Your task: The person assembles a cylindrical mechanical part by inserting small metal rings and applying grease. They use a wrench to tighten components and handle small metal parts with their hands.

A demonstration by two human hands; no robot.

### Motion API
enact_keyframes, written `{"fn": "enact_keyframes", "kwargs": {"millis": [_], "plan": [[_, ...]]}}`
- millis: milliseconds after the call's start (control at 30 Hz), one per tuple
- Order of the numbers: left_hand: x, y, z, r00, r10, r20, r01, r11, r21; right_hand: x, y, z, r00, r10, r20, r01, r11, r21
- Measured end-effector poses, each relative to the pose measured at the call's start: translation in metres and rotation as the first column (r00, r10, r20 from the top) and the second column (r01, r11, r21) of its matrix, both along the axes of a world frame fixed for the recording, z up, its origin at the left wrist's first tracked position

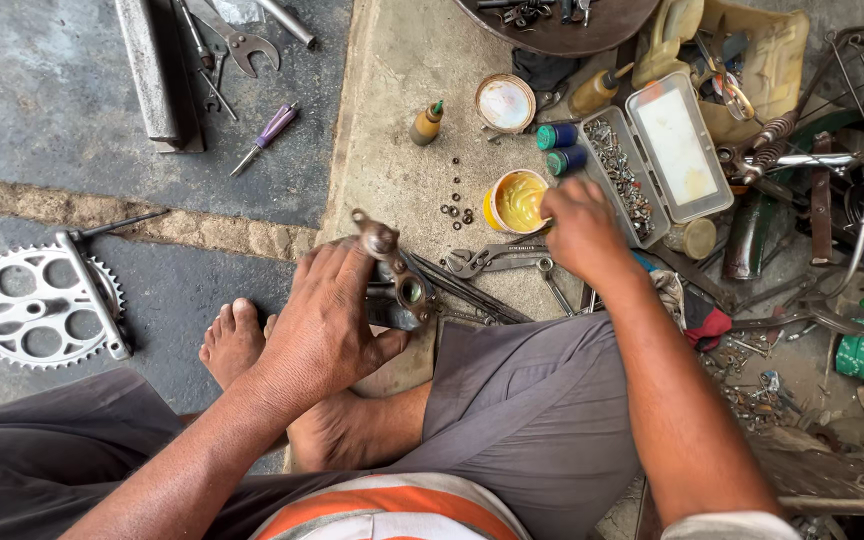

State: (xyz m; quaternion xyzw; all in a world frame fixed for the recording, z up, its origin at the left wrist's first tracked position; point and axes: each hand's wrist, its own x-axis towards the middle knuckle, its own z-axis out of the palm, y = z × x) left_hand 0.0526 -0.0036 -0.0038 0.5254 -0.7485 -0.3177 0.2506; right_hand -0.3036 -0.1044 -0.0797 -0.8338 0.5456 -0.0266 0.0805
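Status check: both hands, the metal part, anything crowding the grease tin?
Left hand grips metal pedal part. Right hand at yellow grease tin. Wrenches and loose nuts beside tin.

bare forearms and bare feet; grey cloth wrapped over the legs, an orange-and-white striped shirt at the waist, a pale short sleeve on the right arm

Pretty clearly a floor-level bicycle repair workshop: silver toothed chainring with crank (42,305) on the concrete floor (72,90), steel spanners (237,45), a purple-handled screwdriver (267,135), an open yellow grease tin (518,201), a clear plastic box of small screws (652,150).
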Motion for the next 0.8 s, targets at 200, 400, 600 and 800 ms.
{"fn": "enact_keyframes", "kwargs": {"millis": [200, 400, 600, 800], "plan": [[0.002, 0.003, 0.003, 0.992, 0.010, -0.128, -0.018, 0.998, -0.066, 0.033, 0.049, 0.043, 0.246, -0.584, 0.774, -0.172, 0.759, 0.628], [-0.002, 0.010, 0.007, 0.994, -0.013, -0.108, -0.016, 0.967, -0.255, 0.110, 0.127, 0.097, 0.390, -0.130, 0.911, -0.262, 0.933, 0.246], [-0.002, 0.012, 0.009, 0.990, 0.006, -0.144, -0.044, 0.965, -0.260, 0.136, 0.132, 0.114, 0.666, 0.135, 0.734, -0.183, 0.983, -0.016], [0.002, 0.014, 0.010, 0.996, 0.013, -0.084, -0.037, 0.956, -0.291, 0.139, 0.126, 0.116, 0.834, 0.304, 0.461, -0.191, 0.942, -0.277]]}}
